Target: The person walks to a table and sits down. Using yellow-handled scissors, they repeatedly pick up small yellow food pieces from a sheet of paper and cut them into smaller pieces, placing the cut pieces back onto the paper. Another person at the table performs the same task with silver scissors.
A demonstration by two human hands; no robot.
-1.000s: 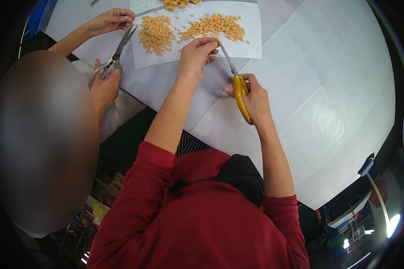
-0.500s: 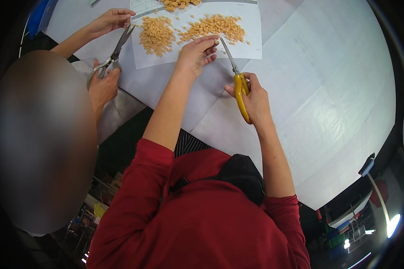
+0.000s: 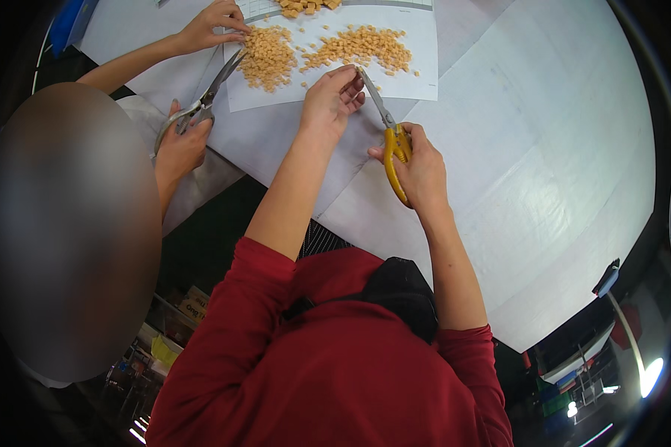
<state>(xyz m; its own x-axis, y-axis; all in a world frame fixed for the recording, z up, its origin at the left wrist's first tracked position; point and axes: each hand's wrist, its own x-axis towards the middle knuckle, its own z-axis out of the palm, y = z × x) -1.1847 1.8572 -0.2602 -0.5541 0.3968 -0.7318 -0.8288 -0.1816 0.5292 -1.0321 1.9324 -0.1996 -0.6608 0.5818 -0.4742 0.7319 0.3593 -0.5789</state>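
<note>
My right hand [image 3: 423, 167] is wrapped round yellow-handled scissors [image 3: 397, 153], whose metal blades point up and left. The blade tips reach the fingertips of my left hand [image 3: 332, 100], where thumb and finger pinch a small tan piece [image 3: 358, 69], mostly hidden. Just beyond my hands, a white sheet of paper [image 3: 423, 82] bears two heaps of small tan cubes: a rounded heap [image 3: 267, 63] on the left and a longer, looser heap [image 3: 369, 46] on the right. Larger tan chunks [image 3: 306, 6] lie at the top edge.
On my left, a co-worker's hand [image 3: 180, 153] holds metal scissors [image 3: 215, 88], and that person's other hand [image 3: 215, 28] is at the left heap. The pale table [image 3: 544, 164] extends to the right. A blue bin [image 3: 71, 22] sits at the far left corner.
My scissors' blades have closed together at my left fingertips. The co-worker's free hand has moved right to the left heap, and their scissors have shifted right with it.
</note>
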